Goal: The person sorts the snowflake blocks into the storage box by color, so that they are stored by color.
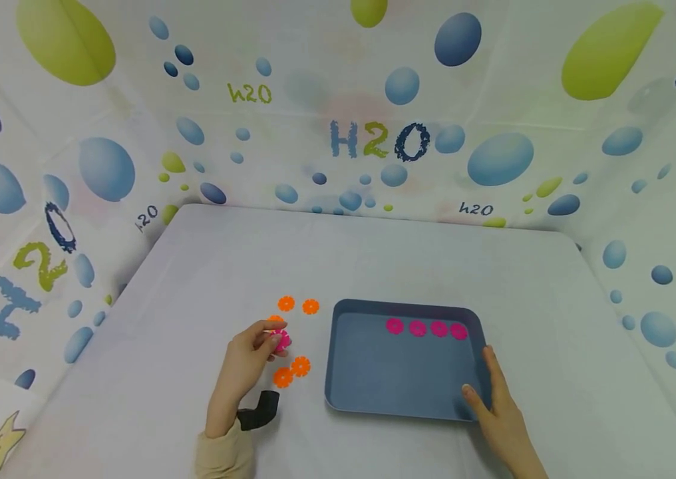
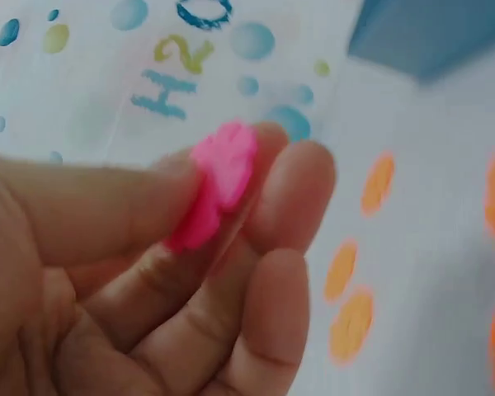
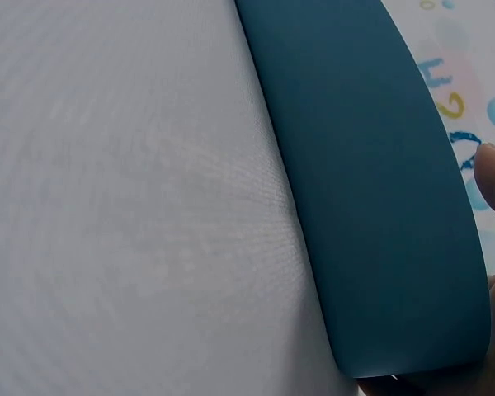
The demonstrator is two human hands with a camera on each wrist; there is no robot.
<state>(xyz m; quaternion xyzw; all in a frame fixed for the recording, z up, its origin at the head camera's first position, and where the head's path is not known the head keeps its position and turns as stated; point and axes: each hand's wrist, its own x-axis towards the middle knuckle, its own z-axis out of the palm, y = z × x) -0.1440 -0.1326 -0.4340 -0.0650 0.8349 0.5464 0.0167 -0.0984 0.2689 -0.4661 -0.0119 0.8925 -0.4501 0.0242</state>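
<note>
Left hand [image 1: 242,362]: you pinch a pink flower piece [image 1: 281,341] outside the left edge of the tray [image 1: 398,372]; a loose thumb might drop it.
Orange flower pieces [image 1: 301,366]: near your fingers; a low sweep could scatter them.
Pink row [image 1: 418,328]: along the far edge; jolts might misalign it.
Right hand [image 1: 502,412]: spread at the right edge; leaning could shift everything.

A pale beige sleeve [image 1: 224,456] covers the left forearm, its fabric loose and softly creased, ending at a rumpled cuff just below the wrist. A matte black piece [image 1: 261,408] juts out beside that wrist, bent like an elbow, with a broad, blunt upper end; any finer detail on it is too small to tell. Both hands, left [image 1: 245,362] and right [image 1: 500,409], are bare, with slim fingers and rounded fingertips.
</note>
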